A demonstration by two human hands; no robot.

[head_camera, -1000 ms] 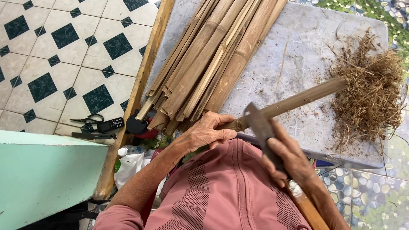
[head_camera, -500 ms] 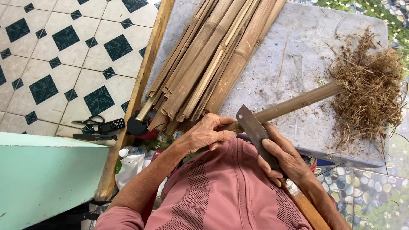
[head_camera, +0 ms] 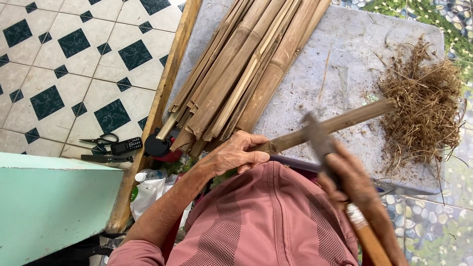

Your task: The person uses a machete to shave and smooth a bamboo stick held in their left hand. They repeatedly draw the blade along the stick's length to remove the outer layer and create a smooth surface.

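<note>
Grey, stained worktop (head_camera: 345,64) under both hands, tiled floor (head_camera: 74,64) to the left of it. Left hand (head_camera: 231,156) closed around the near end of a bamboo stick (head_camera: 335,125), stick slanting away up to the right. Right hand (head_camera: 352,180) gripping a blurred knife (head_camera: 320,140), blade against the stick just right of the left hand. Beyond the left hand, stacked bamboo slats (head_camera: 241,69); past the stick's far end, a heap of dry shavings (head_camera: 426,106).

The knife blade (head_camera: 318,138) is blurred, its edge unreadable. The right hand (head_camera: 352,180) hides the handle's upper end. The bamboo strips (head_camera: 241,69) run off the far edge.
</note>
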